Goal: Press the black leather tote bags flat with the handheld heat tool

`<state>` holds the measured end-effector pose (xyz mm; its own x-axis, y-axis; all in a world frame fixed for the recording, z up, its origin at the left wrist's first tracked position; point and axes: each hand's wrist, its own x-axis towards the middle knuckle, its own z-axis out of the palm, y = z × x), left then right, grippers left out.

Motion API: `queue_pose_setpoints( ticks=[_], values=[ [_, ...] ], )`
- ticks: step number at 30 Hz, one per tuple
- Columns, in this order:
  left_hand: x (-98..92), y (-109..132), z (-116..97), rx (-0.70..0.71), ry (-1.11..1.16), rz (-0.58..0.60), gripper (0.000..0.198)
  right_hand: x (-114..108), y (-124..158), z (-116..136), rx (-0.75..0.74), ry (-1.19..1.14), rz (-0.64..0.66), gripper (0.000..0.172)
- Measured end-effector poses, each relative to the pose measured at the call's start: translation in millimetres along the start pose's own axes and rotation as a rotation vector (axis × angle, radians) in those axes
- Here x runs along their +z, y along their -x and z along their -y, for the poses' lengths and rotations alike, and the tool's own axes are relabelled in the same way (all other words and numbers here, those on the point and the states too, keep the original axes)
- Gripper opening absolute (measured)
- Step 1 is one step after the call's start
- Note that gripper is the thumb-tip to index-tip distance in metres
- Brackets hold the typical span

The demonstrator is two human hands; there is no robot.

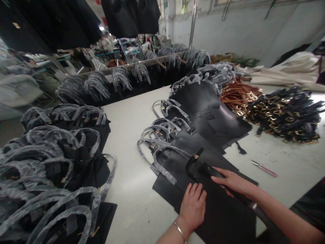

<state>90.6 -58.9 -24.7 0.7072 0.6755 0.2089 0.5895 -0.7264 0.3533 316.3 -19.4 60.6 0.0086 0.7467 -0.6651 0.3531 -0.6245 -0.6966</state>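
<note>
A flat black leather bag panel (177,169) with a foam-wrapped handle lies at the near edge of the white table (132,115), on top of a row of similar panels. My left hand (193,205) rests flat on the panel, fingers together and stretched out, a bracelet on the wrist. My right hand (232,183) lies over a black strap (200,164) with a gold buckle that curls across the panel; the fingers are extended along the strap and press it down.
More black panels with wrapped handles (203,105) overlap toward the far side. Stacks of finished pieces (56,159) fill the left. Piles of brown straps (238,96) and black straps with gold buckles (286,113) sit at right. Pink-handled snips (264,168) lie near my right hand.
</note>
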Motion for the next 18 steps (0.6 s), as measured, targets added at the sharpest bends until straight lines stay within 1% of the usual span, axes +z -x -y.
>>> queue_pose_setpoints(
  ticks=[2, 4, 7, 9, 10, 12, 15, 18],
  values=[
    [-0.9, 0, 1, 0.008, 0.001, 0.004, 0.038, -1, 2, -1, 0.017, 0.039, 0.006, 0.069],
    [-2.2, -1, 1, 0.012, -0.003, 0.011, 0.038, 3, 0, 4, 0.000, 0.085, -0.025, 0.066],
    [-3.9, -1, 1, 0.008, 0.001, 0.019, 0.038, 11, -8, 17, -0.077, 0.136, -0.140, 0.064],
    [-3.8, -2, 0, 0.003, 0.012, 0.019, 0.038, 11, -7, 21, -0.120, 0.156, -0.221, 0.066],
    [-3.2, -2, 0, 0.002, 0.016, 0.016, 0.039, 9, -4, 21, -0.133, 0.167, -0.238, 0.066],
    [-0.2, -1, 0, 0.008, 0.014, 0.000, 0.039, 4, 10, 14, -0.130, 0.185, -0.208, 0.068],
    [8.7, 6, 1, 0.021, -0.005, -0.039, 0.035, 1, 36, -1, -0.073, 0.177, -0.081, 0.069],
    [18.8, 19, 2, 0.137, -0.010, -0.040, 0.031, 12, 52, -13, -0.041, 0.138, 0.023, 0.066]
  ],
)
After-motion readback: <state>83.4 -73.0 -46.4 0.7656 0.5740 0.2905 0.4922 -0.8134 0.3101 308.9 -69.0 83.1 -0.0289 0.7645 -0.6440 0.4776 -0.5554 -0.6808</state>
